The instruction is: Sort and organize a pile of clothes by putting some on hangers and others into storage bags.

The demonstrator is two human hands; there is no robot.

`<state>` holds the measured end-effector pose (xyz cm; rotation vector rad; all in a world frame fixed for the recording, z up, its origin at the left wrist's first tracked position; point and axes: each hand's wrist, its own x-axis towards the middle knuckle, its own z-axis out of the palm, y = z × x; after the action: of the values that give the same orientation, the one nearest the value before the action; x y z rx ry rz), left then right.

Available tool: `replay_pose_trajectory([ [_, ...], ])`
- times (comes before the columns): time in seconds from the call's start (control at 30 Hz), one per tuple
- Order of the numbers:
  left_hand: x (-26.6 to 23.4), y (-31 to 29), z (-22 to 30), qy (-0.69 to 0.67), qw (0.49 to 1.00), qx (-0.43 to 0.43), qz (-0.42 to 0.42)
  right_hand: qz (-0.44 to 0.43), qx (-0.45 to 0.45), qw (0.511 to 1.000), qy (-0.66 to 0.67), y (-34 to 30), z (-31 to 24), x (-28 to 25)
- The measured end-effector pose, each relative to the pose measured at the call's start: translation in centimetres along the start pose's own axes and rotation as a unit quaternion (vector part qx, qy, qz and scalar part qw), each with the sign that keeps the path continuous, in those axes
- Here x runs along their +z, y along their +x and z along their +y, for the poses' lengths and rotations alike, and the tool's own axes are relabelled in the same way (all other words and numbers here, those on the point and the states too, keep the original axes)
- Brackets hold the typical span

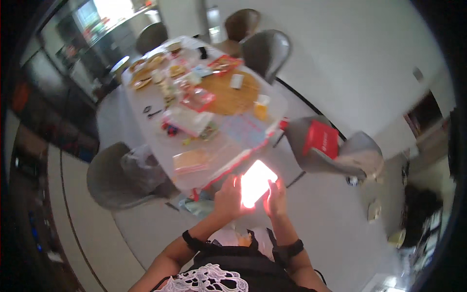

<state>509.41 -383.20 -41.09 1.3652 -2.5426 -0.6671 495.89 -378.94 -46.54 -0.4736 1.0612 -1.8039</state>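
Hands: left and right grip glowing phone; clear bag holds flat food, on table.

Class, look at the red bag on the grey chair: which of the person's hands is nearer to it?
Right. The right hand holds the glowing phone's side facing the red bag; the left hand grips the phone's far side.

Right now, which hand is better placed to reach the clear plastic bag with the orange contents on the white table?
Probably the left hand: it grips the glowing phone's left edge, closest to the clear plastic bag on the white table. The right hand is farther.
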Motion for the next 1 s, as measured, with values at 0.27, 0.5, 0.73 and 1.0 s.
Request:
replay_pose_trajectory([
  [0.27,11.6,-2.4,20.6,-0.006,0.968,0.221,-0.120,0.294,-0.150,0.944,0.011,-11.3,-9.6,-19.3],
  [0.5,22.5,-7.1,37.0,-0.014,0.906,0.365,-0.213,0.427,-0.236,0.868,0.095,-22.6,-18.0,-33.9],
  [0.73,29.6,-6.9,48.4,0.026,0.844,0.465,-0.265,0.447,-0.303,0.828,0.150,-26.7,-21.3,-43.8],
  [1.0,38.2,-1.3,62.8,0.042,0.800,0.532,-0.273,0.457,-0.297,0.826,0.144,-23.7,-29.0,-55.8],
])
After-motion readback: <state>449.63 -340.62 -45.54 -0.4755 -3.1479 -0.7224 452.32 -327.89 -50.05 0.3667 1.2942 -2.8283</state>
